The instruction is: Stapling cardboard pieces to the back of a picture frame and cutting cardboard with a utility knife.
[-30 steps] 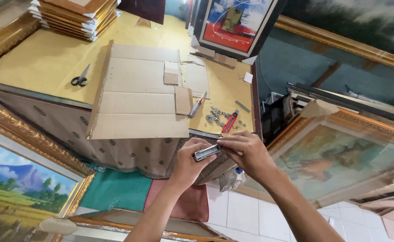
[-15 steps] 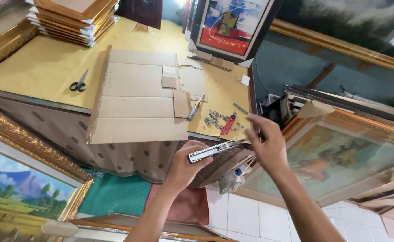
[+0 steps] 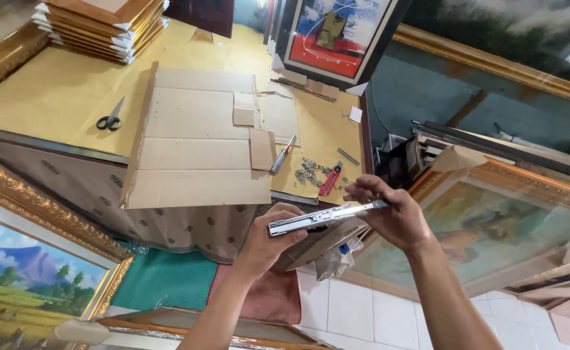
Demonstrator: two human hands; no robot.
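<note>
Both hands are raised in front of the tabletop edge, sharing 1 long silver metal tool [image 3: 324, 217] that looks like a slim stapler or utility cutter with its inner slide drawn out; which of the 2 cannot be told. Left hand [image 3: 273, 236] is wrapped closed around the wider body end, thumb lying along the top. Right hand [image 3: 388, 210] pinches the thin extended end, fingers curled tight over it. The tool lies nearly level, tilted slightly up toward the right, held in the air just off the near corner of the tabletop [image 3: 58, 97], which is covered in yellow-brown paper. On that surface: 1 flattened cardboard sheet [image 3: 197, 139] overhanging the near edge, black-handled scissors [image 3: 110, 120] well to its left, a screwdriver [image 3: 283, 154] just beside its right edge, then a small heap of metal bits [image 3: 309, 172] and a red cutter [image 3: 330, 180] close together near the corner. A stack of wooden frames [image 3: 100, 26] sits at the far left. A framed red-and-blue picture [image 3: 337, 35] leans at the far end. Gilt-framed paintings stand on the floor: a landscape [image 3: 32, 279] at left, a faded scene [image 3: 492, 227] at right.
</note>
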